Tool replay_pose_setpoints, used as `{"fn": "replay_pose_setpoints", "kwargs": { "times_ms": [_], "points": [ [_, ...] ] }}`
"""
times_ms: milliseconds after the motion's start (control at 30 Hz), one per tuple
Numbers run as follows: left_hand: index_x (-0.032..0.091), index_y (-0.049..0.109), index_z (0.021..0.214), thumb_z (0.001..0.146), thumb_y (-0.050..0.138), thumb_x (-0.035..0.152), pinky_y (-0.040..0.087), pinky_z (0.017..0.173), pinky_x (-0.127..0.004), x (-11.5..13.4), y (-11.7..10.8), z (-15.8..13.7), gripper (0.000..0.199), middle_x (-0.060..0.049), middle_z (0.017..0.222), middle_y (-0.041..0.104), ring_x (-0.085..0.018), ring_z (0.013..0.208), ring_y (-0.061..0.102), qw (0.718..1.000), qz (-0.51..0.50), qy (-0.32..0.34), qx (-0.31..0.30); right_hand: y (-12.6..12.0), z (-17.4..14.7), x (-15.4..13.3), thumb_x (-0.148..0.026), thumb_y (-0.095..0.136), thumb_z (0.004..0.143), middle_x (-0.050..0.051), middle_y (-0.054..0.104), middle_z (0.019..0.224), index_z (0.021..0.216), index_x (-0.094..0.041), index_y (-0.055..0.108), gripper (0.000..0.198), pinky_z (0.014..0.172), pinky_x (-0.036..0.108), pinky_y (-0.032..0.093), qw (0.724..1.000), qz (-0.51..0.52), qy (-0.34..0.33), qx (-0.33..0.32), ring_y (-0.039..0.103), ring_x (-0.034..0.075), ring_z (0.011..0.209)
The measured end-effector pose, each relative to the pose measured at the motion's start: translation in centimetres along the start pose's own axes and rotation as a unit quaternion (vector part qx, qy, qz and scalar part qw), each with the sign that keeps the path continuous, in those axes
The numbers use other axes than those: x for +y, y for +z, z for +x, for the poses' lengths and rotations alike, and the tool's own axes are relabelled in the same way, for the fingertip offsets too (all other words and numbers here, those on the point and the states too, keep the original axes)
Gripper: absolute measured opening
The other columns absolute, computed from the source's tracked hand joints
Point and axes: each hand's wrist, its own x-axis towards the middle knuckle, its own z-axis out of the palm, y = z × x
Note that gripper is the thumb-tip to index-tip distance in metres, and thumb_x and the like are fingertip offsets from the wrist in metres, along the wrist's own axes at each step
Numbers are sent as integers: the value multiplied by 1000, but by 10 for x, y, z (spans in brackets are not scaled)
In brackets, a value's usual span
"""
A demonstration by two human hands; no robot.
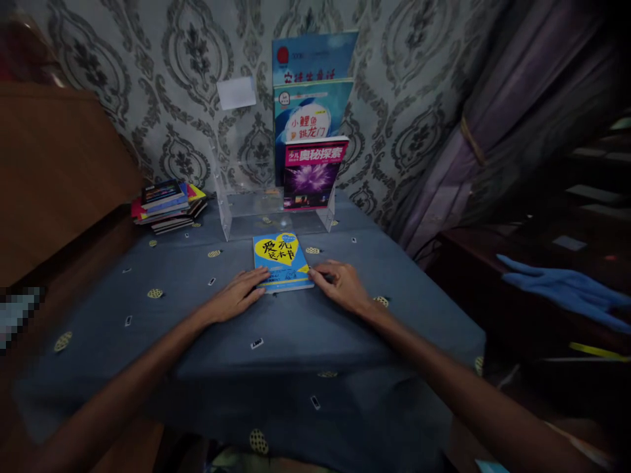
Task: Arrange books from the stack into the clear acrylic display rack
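Observation:
A blue book with a yellow heart and black Chinese characters on its cover lies flat on the cloth-covered table. My left hand rests at its lower left corner, fingers stretched out and the tips on the cover. At the lower right edge, my right hand has its fingers curled and pinches the book's side between thumb and finger. Just behind the book stands a clear acrylic rack. On the rack's right side, a purple-and-pink book leans in front of a teal book and a blue book.
A pile of books sits at the table's back left, beside a brown wooden panel. A white label is on the rack's upper left. To the right are a tied purple curtain and a blue glove on a dark surface.

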Motion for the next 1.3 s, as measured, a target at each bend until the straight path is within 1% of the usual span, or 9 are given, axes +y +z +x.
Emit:
{"fn": "replay_pose_setpoints", "kwargs": {
  "times_ms": [67,133,200,367,467,667,800,967,1300],
  "points": [
    [19,45,150,105,31,49,27,125,-45,-12,1,17,56,-9,160,40,-22,150,34,999,1,-21,43,12,15,-15,-33,46,98,8,77,88,92,-19,77,34,81,34,50,998,-60,-16,-21,69,24,85],
    [12,45,149,103,34,43,27,125,-45,-26,5,38,56,-13,158,42,-24,149,36,994,17,-71,83,31,36,-30,-24,44,98,9,76,114,115,-20,72,33,92,35,50,994,-87,-19,-60,69,24,104],
    [9,46,146,102,35,37,29,123,-47,-39,10,59,54,-17,157,44,-26,148,38,986,37,-123,106,52,60,-40,-16,42,97,12,63,141,137,-16,59,44,106,34,45,988,-115,-23,-103,59,21,127],
    [6,44,146,100,37,34,29,122,-50,-55,22,81,54,-21,158,40,-30,149,37,980,56,-149,119,85,102,-27,-24,45,100,20,48,153,143,-8,51,47,120,44,29,982,-147,9,-115,40,27,146],
    [6,43,147,101,35,37,28,123,-50,-55,23,78,56,-22,159,38,-30,149,35,980,71,-140,122,82,111,-8,-36,45,102,21,41,158,146,-7,47,54,123,48,20,980,-162,41,-107,31,29,151],
    [11,42,148,102,34,39,30,121,-51,-51,19,75,54,-20,159,39,-31,148,37,981,85,-142,104,67,109,11,-37,40,104,16,41,160,149,-10,45,53,121,45,27,976,-175,80,-107,30,26,152],
    [9,43,147,102,34,40,27,121,-51,-49,20,76,55,-20,159,39,-33,149,35,979,81,-154,106,65,89,10,-35,38,104,15,39,161,150,-12,44,52,122,43,26,974,-184,95,-94,30,25,152],
    [9,44,148,103,36,38,25,122,-52,-48,22,76,54,-19,155,46,-33,150,32,976,72,-174,109,60,64,4,-35,39,103,16,37,161,150,-14,44,51,120,48,27,975,-184,88,-93,38,27,147],
    [12,49,145,101,39,38,29,122,-52,-50,17,71,53,-16,152,51,-31,148,38,978,58,-155,125,54,59,-1,-34,48,99,17,43,158,144,-14,53,50,118,43,31,981,-162,74,-76,44,28,143]
  ]
}}
